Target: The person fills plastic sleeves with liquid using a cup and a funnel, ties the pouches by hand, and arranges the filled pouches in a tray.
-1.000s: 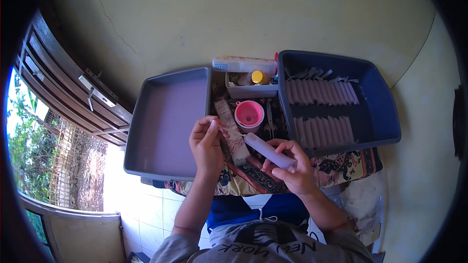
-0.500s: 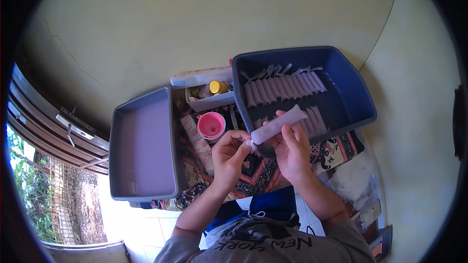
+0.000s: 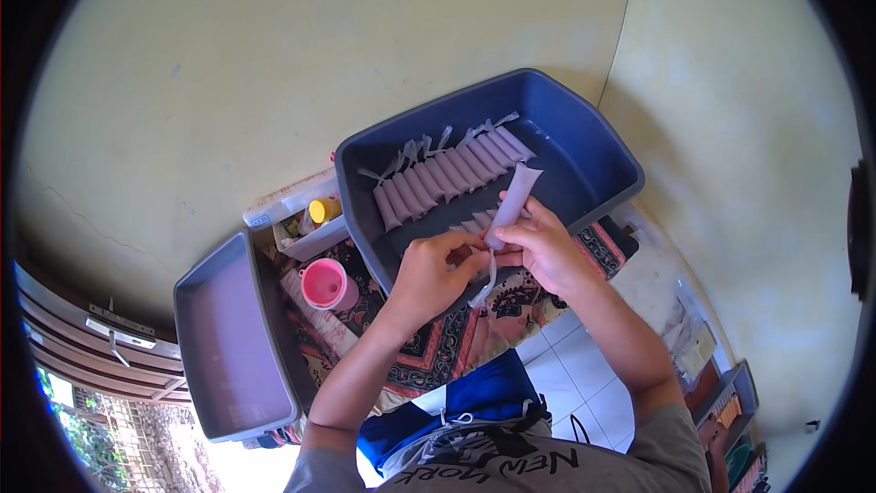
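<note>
My right hand (image 3: 547,246) holds a filled tube bag (image 3: 516,201) of pale purple liquid, its flat end up and its tied end down. The fingers of my left hand (image 3: 443,269) are drawn together beside the knot, where a clear plastic tail (image 3: 488,283) hangs. Whether they grip the bag cannot be made out. Both hands are over the near edge of a dark blue tub (image 3: 598,164). In the tub lies a row of similar tied bags (image 3: 447,173), with more partly hidden behind my hands.
A grey tub (image 3: 233,338) of purple liquid stands at the left. Between the tubs are a pink funnel (image 3: 324,284) on a cup, a white box (image 3: 315,240) with a yellow-capped jar (image 3: 324,210), and a plastic roll (image 3: 292,198). Patterned cloth (image 3: 438,347) lies beneath.
The view has turned right, towards the dark blue tub. My hands have come together at the bag's tied end, and the bag has swung more upright, with its flat end up.
</note>
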`<state>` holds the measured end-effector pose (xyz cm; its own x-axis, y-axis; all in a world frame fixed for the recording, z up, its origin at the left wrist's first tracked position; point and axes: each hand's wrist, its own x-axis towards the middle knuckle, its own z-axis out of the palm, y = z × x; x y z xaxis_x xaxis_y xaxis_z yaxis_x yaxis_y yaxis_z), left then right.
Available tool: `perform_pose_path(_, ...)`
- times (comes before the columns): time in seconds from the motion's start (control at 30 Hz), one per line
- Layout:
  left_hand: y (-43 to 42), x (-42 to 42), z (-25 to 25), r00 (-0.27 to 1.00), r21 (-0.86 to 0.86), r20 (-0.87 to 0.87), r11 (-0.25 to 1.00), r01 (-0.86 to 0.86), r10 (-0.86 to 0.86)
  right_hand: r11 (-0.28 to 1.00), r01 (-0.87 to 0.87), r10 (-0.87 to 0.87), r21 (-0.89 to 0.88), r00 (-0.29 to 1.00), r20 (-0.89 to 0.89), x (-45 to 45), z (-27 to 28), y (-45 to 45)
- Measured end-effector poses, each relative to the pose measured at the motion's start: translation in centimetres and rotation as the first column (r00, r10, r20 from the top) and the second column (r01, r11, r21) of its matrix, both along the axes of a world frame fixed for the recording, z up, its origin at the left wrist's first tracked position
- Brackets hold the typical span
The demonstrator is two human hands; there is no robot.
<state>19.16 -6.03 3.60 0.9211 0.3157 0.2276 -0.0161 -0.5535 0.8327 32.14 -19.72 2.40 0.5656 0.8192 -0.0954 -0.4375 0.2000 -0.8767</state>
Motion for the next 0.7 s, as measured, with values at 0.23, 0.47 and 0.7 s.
perform_pose_path(0.23, 1.3, 3.1, 1.1, 0.972, 0.033, -0.196, 0.990, 0.136, -0.127, 0.986, 0.037, 0.013, -0.165, 0.957, 0.289, 3.7, -0.4, 0.2)
perform_pose_path(0.47, 4.7, 13.0, -2.1, 0.942, 0.079, -0.282, 0.974, 0.214, -0.184, 0.802, 0.387, 0.126, -0.455, 0.635, 0.762, 15.1, -1.8, 2.9)
perform_pose_path(0.7, 6.1, 22.0, -7.8, 0.979, 0.429, -0.204, 0.895, 0.120, -0.033, 0.647, 0.598, 0.435, -0.474, 0.221, 0.873, 24.3, -5.1, 7.2)
